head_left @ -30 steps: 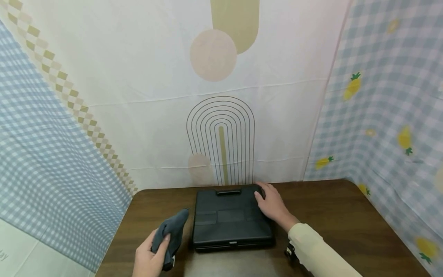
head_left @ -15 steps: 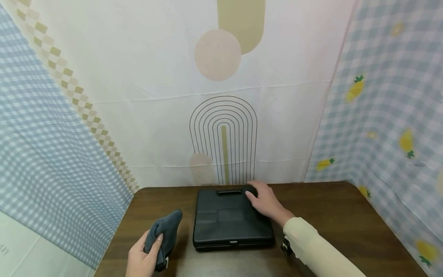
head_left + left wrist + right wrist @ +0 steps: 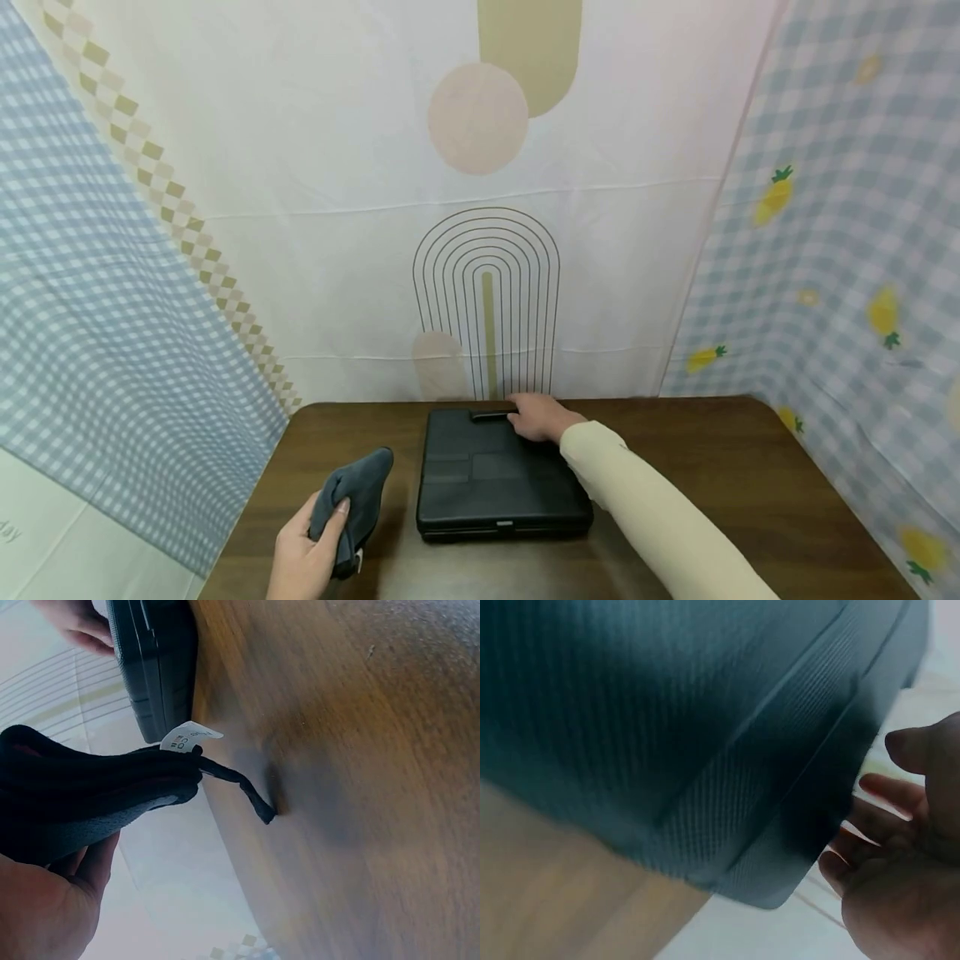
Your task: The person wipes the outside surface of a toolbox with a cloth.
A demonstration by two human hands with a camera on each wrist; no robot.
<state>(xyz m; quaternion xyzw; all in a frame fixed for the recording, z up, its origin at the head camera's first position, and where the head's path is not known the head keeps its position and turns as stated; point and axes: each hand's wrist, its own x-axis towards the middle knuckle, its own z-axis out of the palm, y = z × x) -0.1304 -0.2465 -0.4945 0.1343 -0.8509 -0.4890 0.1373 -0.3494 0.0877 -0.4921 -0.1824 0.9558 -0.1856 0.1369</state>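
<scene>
A folded dark grey cloth point(image 3: 362, 492) is held in my left hand point(image 3: 303, 546), thumb on top, above the table left of the case. In the left wrist view the folded cloth point(image 3: 82, 787) has a white label point(image 3: 187, 736) and a thin dark strap point(image 3: 251, 796). A black plastic hard case point(image 3: 498, 492) lies flat, its handle at the far side. My right hand point(image 3: 538, 417) is over the case's far edge, beside the handle point(image 3: 491, 415). In the right wrist view the right hand's fingers point(image 3: 885, 817) are loosely bent next to the case point(image 3: 667, 712), gripping nothing visible.
The brown wooden table point(image 3: 705, 475) extends on both sides of the case. Behind it hangs a white patterned cloth point(image 3: 337, 292), with blue checked cloths point(image 3: 135, 292) at the sides.
My right hand has moved left along the case's far edge, from the right corner to the handle. My left hand, still holding the cloth, has shifted slightly left.
</scene>
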